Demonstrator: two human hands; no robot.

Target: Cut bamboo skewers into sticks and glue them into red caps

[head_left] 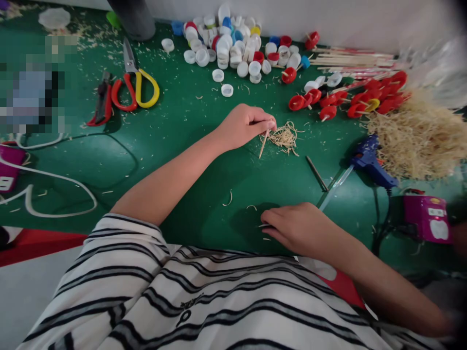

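Near the middle of the green table, my left hand pinches a short thin wooden stick, which slants down toward the tabletop. A small heap of curly pale shavings lies just right of its fingertips. Closer to my body, my right hand is closed around something small, of which only a thin light edge shows at the fingertips. A dark thin rod rests on the table beyond my right hand, beside the clear glue stick of a blue glue gun.
Bottle caps pile up at the back; red caps on sticks and a large shavings heap are at right. Scissors and pliers lie left. A purple power socket and cables flank the work area.
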